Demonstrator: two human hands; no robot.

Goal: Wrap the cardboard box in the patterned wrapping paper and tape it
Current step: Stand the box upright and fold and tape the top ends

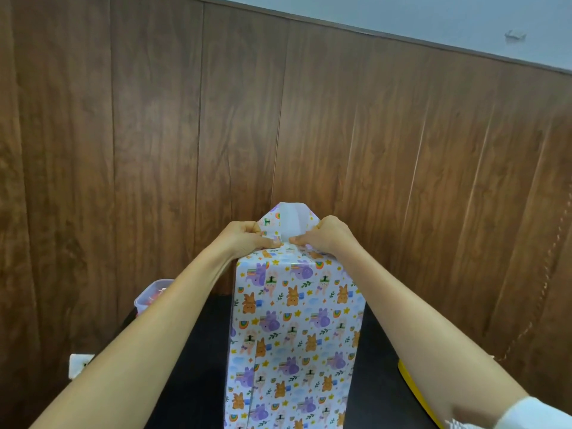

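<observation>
A tall box (294,335) stands upright on a black table, covered in white wrapping paper printed with bunnies, elephants and rainbows. No cardboard shows. At its top end a flap of paper (289,219) rises to a blunt point, its white inner side facing me. My left hand (247,236) pinches the paper at the top left edge. My right hand (325,235) pinches it at the top right edge. The fingertips of the two hands nearly meet at the top middle of the box.
The black table (198,360) stands against a brown wood-panelled wall (154,150). A clear plastic container (151,295) sits at the table's back left. A yellow object (414,391) lies at the right edge. A small white thing (80,365) is low on the left.
</observation>
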